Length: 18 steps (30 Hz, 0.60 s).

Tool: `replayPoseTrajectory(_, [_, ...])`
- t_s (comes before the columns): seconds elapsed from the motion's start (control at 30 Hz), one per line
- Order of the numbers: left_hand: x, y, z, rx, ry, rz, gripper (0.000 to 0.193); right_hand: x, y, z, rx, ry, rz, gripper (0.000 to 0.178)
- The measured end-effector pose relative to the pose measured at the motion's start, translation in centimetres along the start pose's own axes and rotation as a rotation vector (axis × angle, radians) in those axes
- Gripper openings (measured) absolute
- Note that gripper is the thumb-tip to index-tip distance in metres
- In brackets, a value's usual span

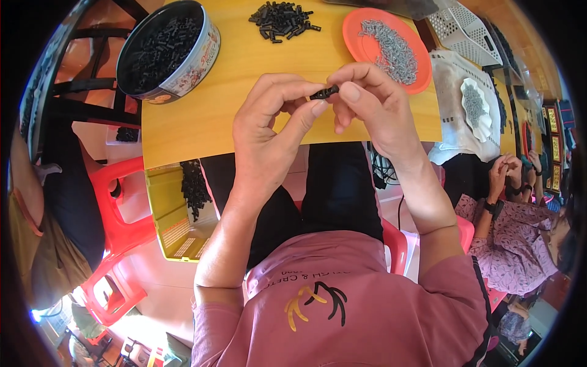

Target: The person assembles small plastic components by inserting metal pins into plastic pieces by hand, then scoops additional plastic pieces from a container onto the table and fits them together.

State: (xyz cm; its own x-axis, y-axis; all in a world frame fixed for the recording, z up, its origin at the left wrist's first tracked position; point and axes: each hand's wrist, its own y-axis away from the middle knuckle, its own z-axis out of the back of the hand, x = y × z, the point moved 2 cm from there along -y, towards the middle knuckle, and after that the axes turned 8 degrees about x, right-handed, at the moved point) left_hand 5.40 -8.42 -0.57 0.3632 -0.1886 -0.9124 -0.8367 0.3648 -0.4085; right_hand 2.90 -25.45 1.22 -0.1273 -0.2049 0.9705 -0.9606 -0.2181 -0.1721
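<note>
Above the front edge of the yellow table, a small black plastic part (324,92) is held between my two hands. My left hand (267,125) pinches its left end between thumb and forefinger, the other fingers curled behind. At its right end are the thumb and forefinger of my right hand (382,110), also closed in a pinch. Whether a screw sits between those right fingertips is too small to tell. Just beyond my right hand lies an orange-red plate (356,38) with a heap of small silver screws (397,54). Loose black parts (282,21) are piled at the back of the table (244,58).
A round tin (199,67) full of black parts stands at the table's left corner. Below the table is a yellow crate (160,214) with black pieces. To the right are a white perforated basket (468,40), a white dish (483,125) of screws, and another person's hands (504,174).
</note>
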Motion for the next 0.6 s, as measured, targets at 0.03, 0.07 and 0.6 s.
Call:
replayPoseTrajectory(0.03, [-0.1,0.1,0.0,0.039,-0.023,0.012,0.016,-0.4,0.2,0.2,0.013,-0.061,-0.119,0.028])
replayPoseTrajectory(0.07, [-0.2,0.1,-0.1,0.078,-0.047,0.025,0.017,-0.5,0.3,0.2,0.011,-0.059,-0.121,0.028])
replayPoseTrajectory(0.6, [-1.4,0.5,-0.1,0.077,-0.095,-0.079,0.022,-1.5,0.8,-1.3,0.144,-0.606,-0.334,0.031])
